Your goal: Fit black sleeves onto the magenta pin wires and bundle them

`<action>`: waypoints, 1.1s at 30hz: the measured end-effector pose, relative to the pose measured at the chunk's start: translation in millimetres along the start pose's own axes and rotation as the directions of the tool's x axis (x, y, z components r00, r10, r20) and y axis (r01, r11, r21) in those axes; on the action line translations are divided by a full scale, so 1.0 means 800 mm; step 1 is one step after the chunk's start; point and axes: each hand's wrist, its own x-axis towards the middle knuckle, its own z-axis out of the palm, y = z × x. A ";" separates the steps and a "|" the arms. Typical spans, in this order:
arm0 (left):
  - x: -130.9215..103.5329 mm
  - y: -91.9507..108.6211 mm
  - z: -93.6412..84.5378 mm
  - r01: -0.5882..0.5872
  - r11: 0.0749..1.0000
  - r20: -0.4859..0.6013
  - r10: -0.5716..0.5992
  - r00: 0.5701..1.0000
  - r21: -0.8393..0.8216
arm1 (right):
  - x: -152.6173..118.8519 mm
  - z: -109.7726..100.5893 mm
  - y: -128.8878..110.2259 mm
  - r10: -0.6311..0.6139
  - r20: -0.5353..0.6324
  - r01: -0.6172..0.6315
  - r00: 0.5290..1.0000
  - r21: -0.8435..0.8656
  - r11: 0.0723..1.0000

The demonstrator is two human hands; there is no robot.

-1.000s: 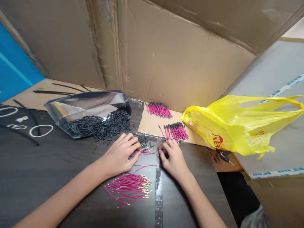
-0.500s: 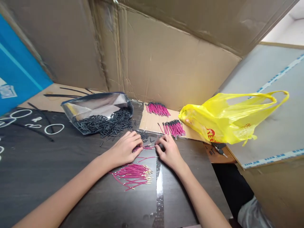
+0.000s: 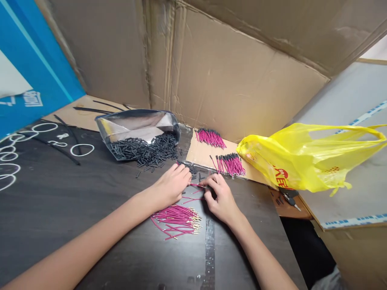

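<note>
My left hand (image 3: 175, 183) is closed round thin pink wires, with a dark end showing above its fingers. Close on its right, my right hand (image 3: 220, 197) has its fingertips at the metal end of a pink wire (image 3: 196, 185). A few loose pink wires (image 3: 192, 199) lie between the hands. Below them rests a pile of pink wires (image 3: 178, 219) with gold-coloured tips. Short black tubes (image 3: 142, 149) spill from an open silvery bag (image 3: 136, 121) behind my left hand. Two bunches of pink wires with black ends (image 3: 210, 138) (image 3: 231, 164) lie on cardboard (image 3: 196, 151).
A yellow plastic bag (image 3: 311, 157) lies at the right, near keys (image 3: 292, 201) on a brown surface. White rings (image 3: 82, 150) and long black tubes (image 3: 68, 131) lie on the dark table (image 3: 121, 257) at the left. Cardboard walls (image 3: 236, 76) stand behind.
The view has swung, so most things appear further right. My right hand's fingers have moved from beside the wires onto a wire end near my left hand, which still holds wires.
</note>
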 end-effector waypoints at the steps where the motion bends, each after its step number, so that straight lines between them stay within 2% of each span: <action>1: 0.000 0.000 0.000 0.005 1.000 -0.005 -0.005 1.000 -0.001 | 0.000 0.000 -0.001 0.000 -0.007 0.000 1.000 0.008 1.000; 13: -0.001 0.004 -0.007 0.007 0.996 0.008 -0.007 1.000 -0.094 | 0.001 0.003 0.001 0.065 -0.071 -0.057 0.995 0.114 0.992; 18: -0.001 0.003 -0.010 -0.006 0.992 -0.044 0.000 0.999 -0.127 | 0.000 0.002 0.002 0.078 -0.131 -0.059 0.988 0.143 0.988; 25: 0.002 0.013 -0.016 -0.037 0.976 -0.091 0.018 0.996 -0.213 | -0.002 0.006 0.003 0.062 -0.070 -0.046 0.996 0.222 0.974; 33: 0.003 0.017 -0.016 -0.108 0.958 -0.111 0.080 0.991 -0.266 | -0.001 0.003 -0.001 0.038 -0.084 -0.022 0.996 0.186 0.982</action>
